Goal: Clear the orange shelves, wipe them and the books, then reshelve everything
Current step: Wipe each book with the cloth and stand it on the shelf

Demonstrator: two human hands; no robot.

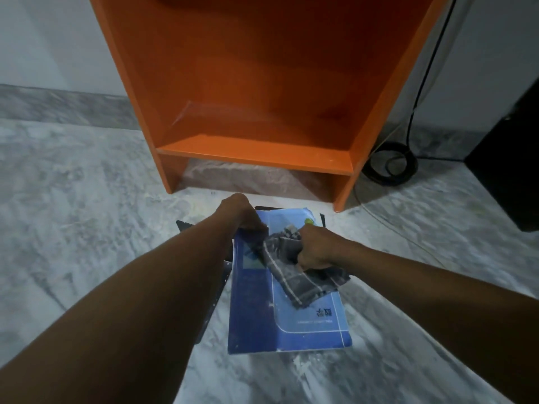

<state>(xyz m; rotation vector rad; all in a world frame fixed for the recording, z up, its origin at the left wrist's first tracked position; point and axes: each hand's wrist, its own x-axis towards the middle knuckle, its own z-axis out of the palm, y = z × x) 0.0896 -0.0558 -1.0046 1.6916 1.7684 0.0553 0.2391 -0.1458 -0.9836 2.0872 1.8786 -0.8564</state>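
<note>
Floor by shelf: left hand grips book at far edge, right hand clutches cloth on cover. Pin book, wipe flat.

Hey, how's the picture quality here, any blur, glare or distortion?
Head view: dim, cool light; wide-angle distortion slants the sides of the shelf; faint sheen on its back panel; the cloth and right hand look slightly smeared; print on the book is soft.
</note>
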